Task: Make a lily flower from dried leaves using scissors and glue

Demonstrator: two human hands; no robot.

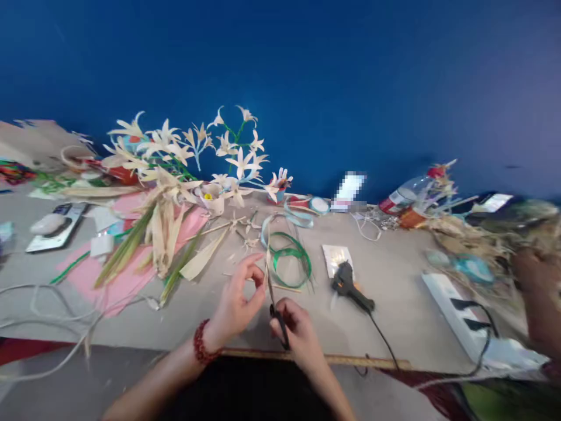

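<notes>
My right hand (298,330) is closed round the black handles of a pair of scissors (281,328), whose blades point away from me. Beside the blades, my left hand (239,298), with a red beaded bracelet at the wrist, has its fingers curled on a narrow pale strip of husk (267,257). The strip runs up alongside the scissors; its lower end is hard to make out. Just beyond my hands lies a coil of green tape (291,257), with a pale blue ribbon (300,219) behind it. Small husk flower pieces (248,240) lie ahead of my left hand.
A black glue gun (350,286) with its cord lies at right, near a white power strip (451,316). Husk flowers (166,146) stand at the back left, above pink paper (127,292) and corn husks (166,234). Another person's hand (532,286) is at far right.
</notes>
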